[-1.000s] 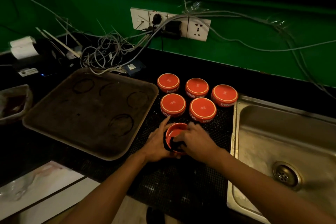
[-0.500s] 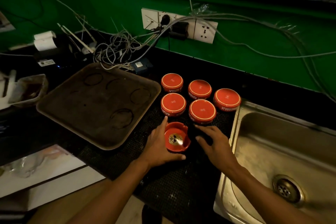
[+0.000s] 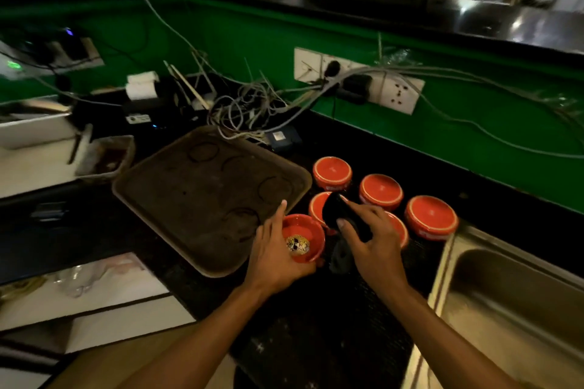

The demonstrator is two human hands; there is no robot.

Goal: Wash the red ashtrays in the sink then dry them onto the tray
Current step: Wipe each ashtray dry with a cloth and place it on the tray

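Note:
My left hand (image 3: 274,253) grips an upright red ashtray (image 3: 306,235) with a pale emblem inside, just off the near right edge of the brown tray (image 3: 177,196). My right hand (image 3: 373,240) holds a dark cloth (image 3: 339,215) over the black mat, in front of the other ashtrays. Several red ashtrays (image 3: 431,216) sit upside down on the mat, two of them partly hidden by the cloth and hand. The steel sink (image 3: 505,303) lies to the right.
A tangle of cables (image 3: 252,107) and a white socket strip (image 3: 398,93) run along the green wall behind. A small dish (image 3: 106,156) sits left of the tray. White paper (image 3: 94,287) lies at the near left.
The right hand left the ashtray's inside and now lifts the dark cloth. The left hand has carried the ashtray leftward, toward the tray's edge. The camera view swung up and left.

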